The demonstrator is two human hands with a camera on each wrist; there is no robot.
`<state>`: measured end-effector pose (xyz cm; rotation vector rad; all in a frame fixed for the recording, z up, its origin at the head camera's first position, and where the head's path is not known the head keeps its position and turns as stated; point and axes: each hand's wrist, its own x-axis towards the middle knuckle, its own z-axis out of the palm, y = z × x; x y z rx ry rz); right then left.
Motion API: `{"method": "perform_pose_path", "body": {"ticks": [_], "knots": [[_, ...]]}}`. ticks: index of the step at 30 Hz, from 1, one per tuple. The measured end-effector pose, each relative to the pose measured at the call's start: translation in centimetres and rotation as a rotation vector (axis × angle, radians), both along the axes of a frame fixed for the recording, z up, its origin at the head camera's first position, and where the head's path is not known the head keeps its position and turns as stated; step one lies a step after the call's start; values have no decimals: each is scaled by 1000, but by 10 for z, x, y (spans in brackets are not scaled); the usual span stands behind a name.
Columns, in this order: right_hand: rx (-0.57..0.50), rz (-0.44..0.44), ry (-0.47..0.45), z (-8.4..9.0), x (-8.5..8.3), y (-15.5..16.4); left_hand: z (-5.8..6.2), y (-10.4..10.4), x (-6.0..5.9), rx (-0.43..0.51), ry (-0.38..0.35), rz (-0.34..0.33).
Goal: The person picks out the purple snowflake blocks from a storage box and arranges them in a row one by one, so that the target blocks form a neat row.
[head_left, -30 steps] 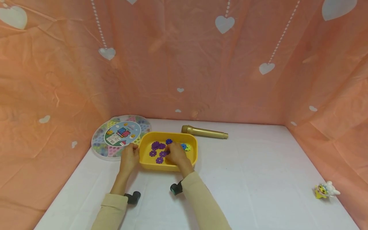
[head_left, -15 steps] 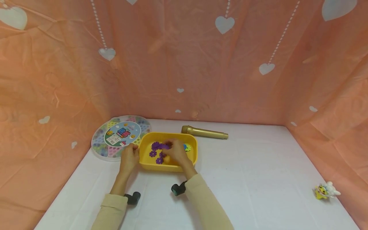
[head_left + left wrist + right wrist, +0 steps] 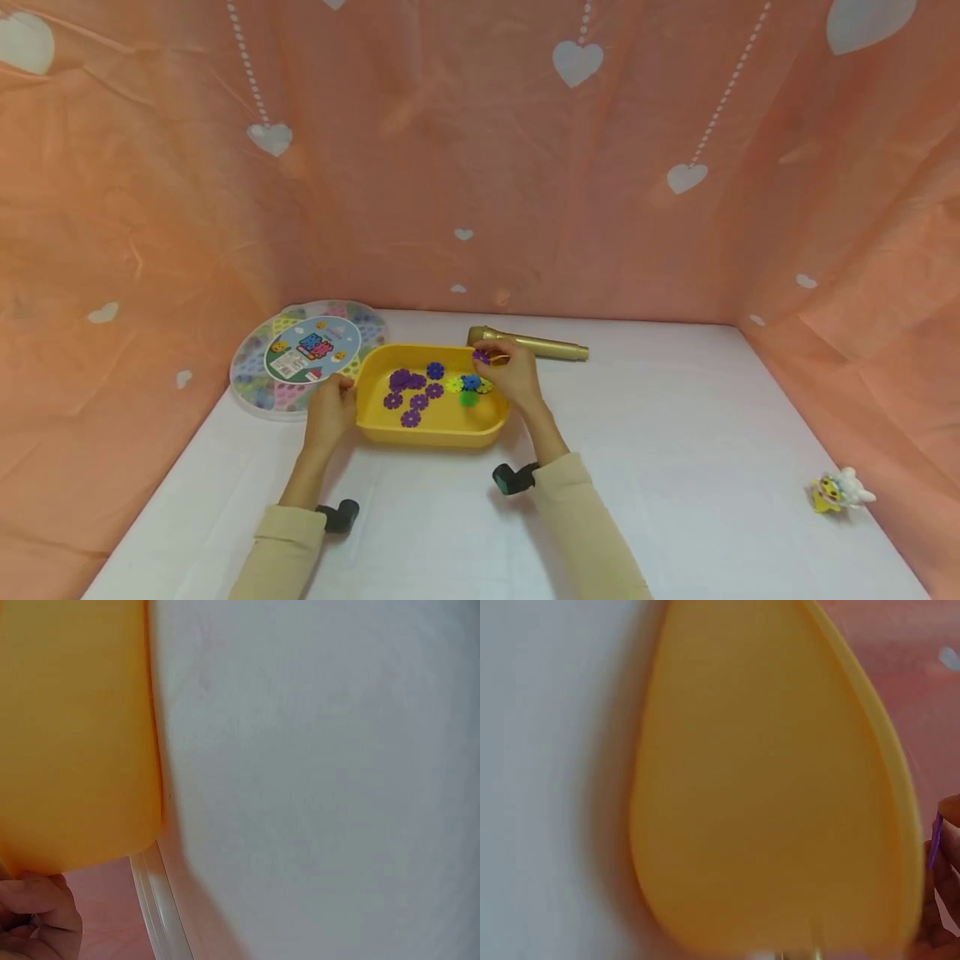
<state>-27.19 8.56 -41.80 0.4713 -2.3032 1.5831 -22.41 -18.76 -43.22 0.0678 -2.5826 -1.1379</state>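
Overhead, the left hand [image 3: 330,408] grips the yellow tray's [image 3: 427,433] left rim; the right hand [image 3: 510,373] pinches a purple disc [image 3: 481,357] above the far right rim, near the gold microphone [image 3: 528,343].

Left wrist: fingers [image 3: 34,911] curl at the tray wall; grip depth unclear.

Right wrist: blurred, disc edge [image 3: 934,840] barely showing. The thin pinch could slip, dropping the disc onto the bench [image 3: 675,433].
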Motion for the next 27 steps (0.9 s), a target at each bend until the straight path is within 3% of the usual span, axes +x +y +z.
{"method": "perform_pose_path", "body": {"ticks": [5, 12, 20, 27], "knots": [[-8, -60, -10, -1, -2, 30, -1, -1, 1, 15, -15, 2], [63, -117, -12, -22, -1, 62, 0, -2, 0, 21, -18, 1], [171, -169, -121, -47, 4, 80, 3, -2, 2, 19, -25, -2], [179, -166, -114, -56, 7, 85, 4, -1, 3, 29, -29, -11]]}}
